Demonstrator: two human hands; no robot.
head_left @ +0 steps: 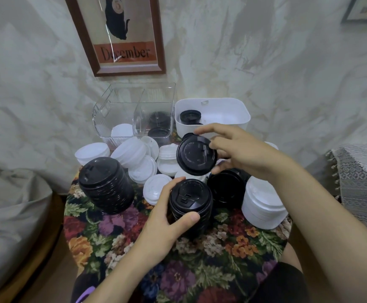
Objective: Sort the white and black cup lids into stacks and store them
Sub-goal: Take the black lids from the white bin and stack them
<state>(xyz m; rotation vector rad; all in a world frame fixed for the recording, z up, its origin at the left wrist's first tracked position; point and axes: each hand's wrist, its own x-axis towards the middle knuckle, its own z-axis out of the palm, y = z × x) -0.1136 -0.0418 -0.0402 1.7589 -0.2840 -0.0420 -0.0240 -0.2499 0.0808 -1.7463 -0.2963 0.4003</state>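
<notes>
My left hand (pixel 167 217) grips a stack of black lids (pixel 191 204) standing on the floral tablecloth (pixel 200 259). Just above it, my right hand (pixel 239 149) holds a single black lid (pixel 196 154), tilted with its top facing me. A taller black stack (pixel 106 184) leans at the left. Another black stack (pixel 227 186) sits behind my right wrist. A white stack (pixel 263 204) stands at the right. Loose white lids and short white stacks (pixel 134 158) lie across the back of the table.
A clear divided bin (pixel 117 110) at the back holds white lids on its left and black lids (pixel 159 125) on its right. Beside it a white tub (pixel 232 110) holds a black lid (pixel 190 117). A framed picture hangs on the wall behind.
</notes>
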